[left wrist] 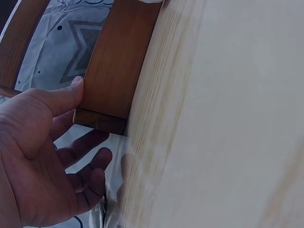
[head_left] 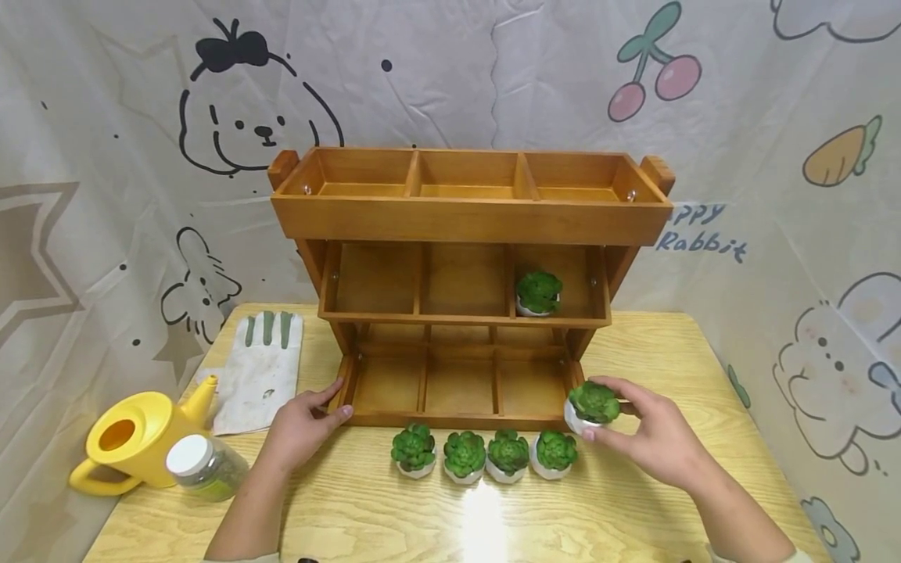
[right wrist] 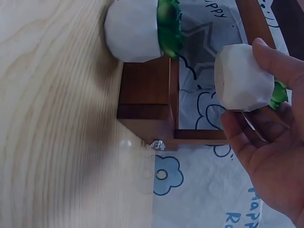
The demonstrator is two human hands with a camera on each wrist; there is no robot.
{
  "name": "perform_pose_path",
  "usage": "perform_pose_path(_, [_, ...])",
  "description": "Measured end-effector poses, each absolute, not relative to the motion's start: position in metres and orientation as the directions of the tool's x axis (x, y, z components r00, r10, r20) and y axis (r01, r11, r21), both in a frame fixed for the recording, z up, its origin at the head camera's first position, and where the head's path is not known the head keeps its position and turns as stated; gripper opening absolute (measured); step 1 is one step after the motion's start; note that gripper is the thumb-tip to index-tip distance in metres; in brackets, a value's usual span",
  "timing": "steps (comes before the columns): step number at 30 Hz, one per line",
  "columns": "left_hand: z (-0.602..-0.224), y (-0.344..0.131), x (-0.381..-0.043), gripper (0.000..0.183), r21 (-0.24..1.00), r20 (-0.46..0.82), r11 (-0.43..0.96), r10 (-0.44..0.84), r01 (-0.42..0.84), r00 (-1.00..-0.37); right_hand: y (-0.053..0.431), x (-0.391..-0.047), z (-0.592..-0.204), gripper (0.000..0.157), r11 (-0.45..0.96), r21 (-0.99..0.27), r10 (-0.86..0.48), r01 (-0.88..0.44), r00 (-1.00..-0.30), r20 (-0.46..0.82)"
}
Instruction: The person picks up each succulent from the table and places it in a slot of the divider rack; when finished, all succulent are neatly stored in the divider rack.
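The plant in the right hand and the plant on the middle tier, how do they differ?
The held plant is off the table, in the right hand; the shelf plant sits in the right compartment, untouched.

The held plant shows much of its pot; the shelf plant shows only a little of its own in the head view.

Both have green leaves and white pots.

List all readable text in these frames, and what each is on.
"appy Rabbit": backdrop, first letter hidden behind the shelf.
"ppy": backdrop, top of right wrist view, start unclear.
"Hap" and "R": backdrop, lower in that view, partial.
Jar: label too small to read.
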State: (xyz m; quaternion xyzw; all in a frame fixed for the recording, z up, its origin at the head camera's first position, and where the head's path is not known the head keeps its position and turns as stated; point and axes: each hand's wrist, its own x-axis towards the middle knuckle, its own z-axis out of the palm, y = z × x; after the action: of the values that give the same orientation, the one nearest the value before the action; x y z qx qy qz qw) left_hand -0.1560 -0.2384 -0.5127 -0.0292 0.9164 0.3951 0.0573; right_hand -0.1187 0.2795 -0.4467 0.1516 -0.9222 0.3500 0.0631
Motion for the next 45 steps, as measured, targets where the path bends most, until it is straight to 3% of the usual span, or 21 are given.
perform_pose_path(23, [-0.515, -0.239, -0.157, 0.062, 0.720, -0.130, 0.687, -0.002, -0.096, -0.991, 0.249, -0.128, -0.433, 0.070, 0.625, -0.712, -0.239, -0.321, -0.946, 0.217])
perform_pose_path(45, [-0.512, -0.238, -0.156, 0.061, 0.715, -0.141, 0.690, -0.008, -0.107, -0.990, 0.212, -0.149, -0.402, 0.070, 0.568, -0.684, -0.355, -0.458, -0.886, 0.299])
